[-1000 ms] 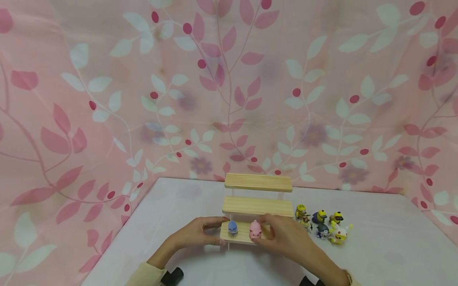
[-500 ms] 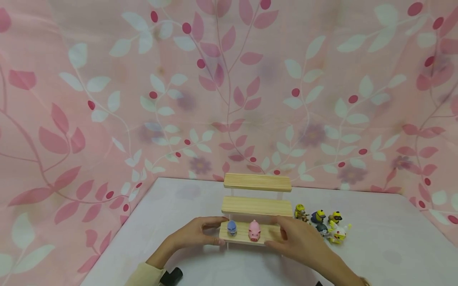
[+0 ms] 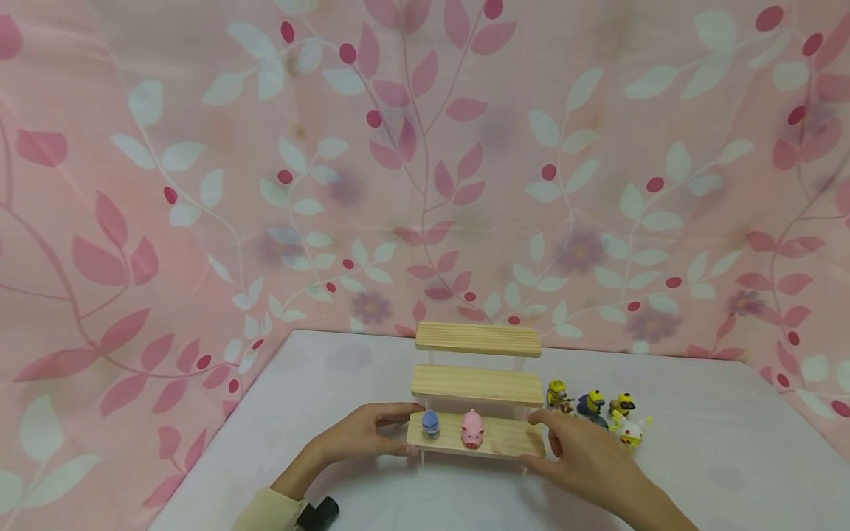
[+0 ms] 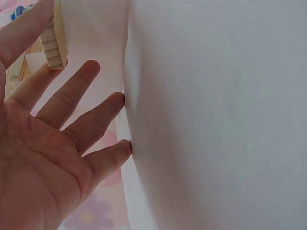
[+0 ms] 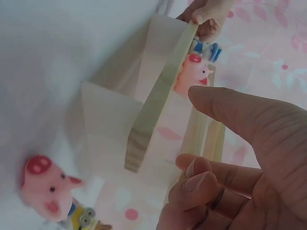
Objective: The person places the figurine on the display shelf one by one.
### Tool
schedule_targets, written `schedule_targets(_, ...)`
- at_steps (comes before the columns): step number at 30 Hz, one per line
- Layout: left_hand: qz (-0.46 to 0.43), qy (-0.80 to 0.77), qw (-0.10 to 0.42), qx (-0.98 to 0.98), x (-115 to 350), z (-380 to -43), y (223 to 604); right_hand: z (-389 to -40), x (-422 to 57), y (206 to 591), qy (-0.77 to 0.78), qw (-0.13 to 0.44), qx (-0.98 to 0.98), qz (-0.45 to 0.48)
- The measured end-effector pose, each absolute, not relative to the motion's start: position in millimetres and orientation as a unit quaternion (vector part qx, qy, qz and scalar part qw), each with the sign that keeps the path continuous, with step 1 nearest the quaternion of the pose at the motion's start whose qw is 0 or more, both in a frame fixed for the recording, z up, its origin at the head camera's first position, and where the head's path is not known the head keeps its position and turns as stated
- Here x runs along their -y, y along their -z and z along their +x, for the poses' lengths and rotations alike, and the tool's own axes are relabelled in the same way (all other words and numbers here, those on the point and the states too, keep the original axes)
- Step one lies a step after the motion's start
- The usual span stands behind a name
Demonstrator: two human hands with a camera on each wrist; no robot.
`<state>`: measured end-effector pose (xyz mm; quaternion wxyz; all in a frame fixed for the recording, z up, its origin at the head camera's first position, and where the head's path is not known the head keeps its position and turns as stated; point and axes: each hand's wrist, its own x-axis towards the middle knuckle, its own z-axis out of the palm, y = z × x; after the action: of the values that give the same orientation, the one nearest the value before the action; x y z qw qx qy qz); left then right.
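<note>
A three-tier wooden display stand (image 3: 478, 383) with pale side panels stands on the table. My left hand (image 3: 361, 433) pinches the left end of its lowest board (image 3: 511, 435) between thumb and index finger, the other fingers (image 4: 72, 98) spread out. On that board sit a small figure in a blue cap (image 3: 431, 423) and, to its right, a pink pig figurine (image 3: 472, 429) facing front. My right hand (image 3: 591, 456) is at the board's right end, thumb and fingers apart with nothing between them. In the right wrist view its index finger is bent.
To the right of the stand are several small yellow figurines (image 3: 590, 402) and a white-and-yellow one (image 3: 627, 429), partly behind my right hand. Another pink pig figurine (image 5: 45, 187) shows in the right wrist view. A pink floral cloth (image 3: 425, 162) hangs behind the table.
My right hand has let go of the pink pig and moved right along the lowest board to its end. The left hand has kept its hold.
</note>
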<state>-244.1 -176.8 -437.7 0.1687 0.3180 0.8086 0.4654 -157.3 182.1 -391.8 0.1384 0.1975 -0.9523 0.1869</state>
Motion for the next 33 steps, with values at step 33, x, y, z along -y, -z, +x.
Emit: schedule_targets(33, 0.307, -0.457, 0.166, -0.818, 177, -244, 438, -159, -223, 413, -0.165, 0.019, 0.985, 0.057)
